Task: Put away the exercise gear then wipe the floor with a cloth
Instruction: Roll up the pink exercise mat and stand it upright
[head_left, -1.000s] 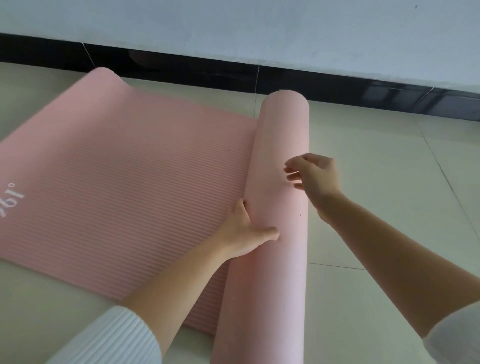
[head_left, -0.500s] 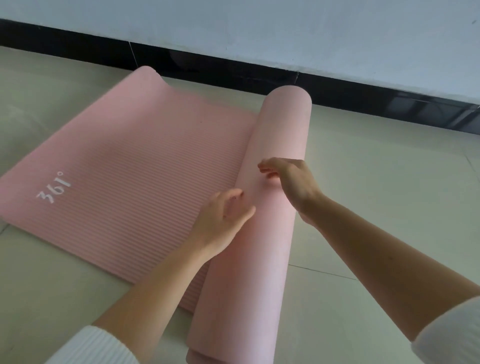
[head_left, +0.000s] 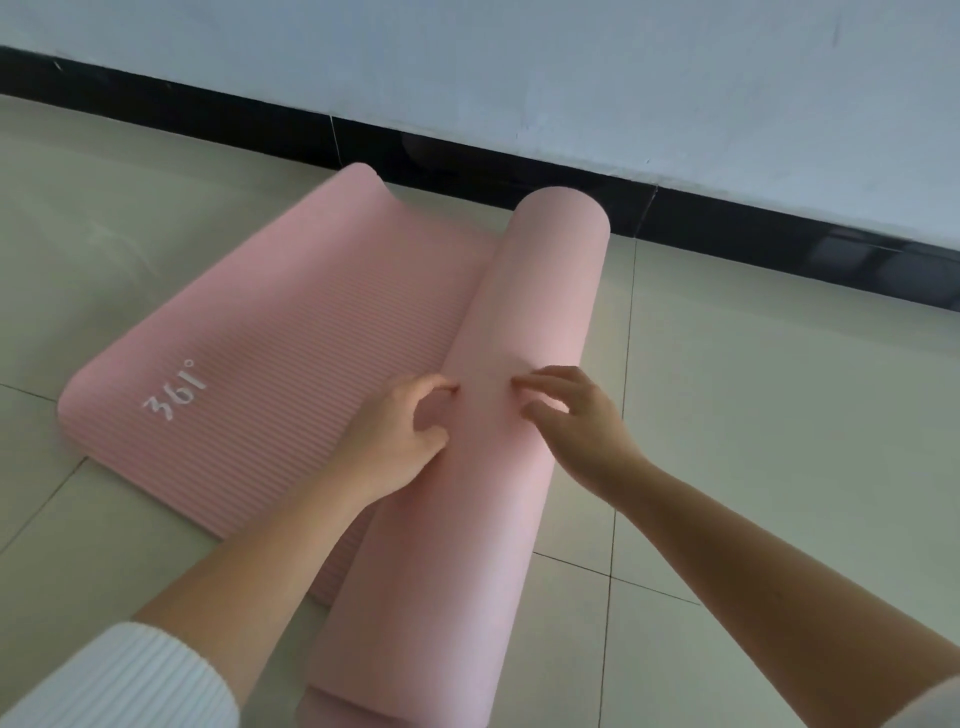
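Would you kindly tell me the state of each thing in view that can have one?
Mat: partly rolled, the unrolled part flat on the floor, logo facing up.
Roll: lying at the mat's right end.
Left hand: fingers bent, tips touching the roll's left side.
Right hand: fingers relaxed, tips on the roll's top.

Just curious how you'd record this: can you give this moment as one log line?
mat: partly rolled, on floor | left hand: touches roll | right hand: touches roll
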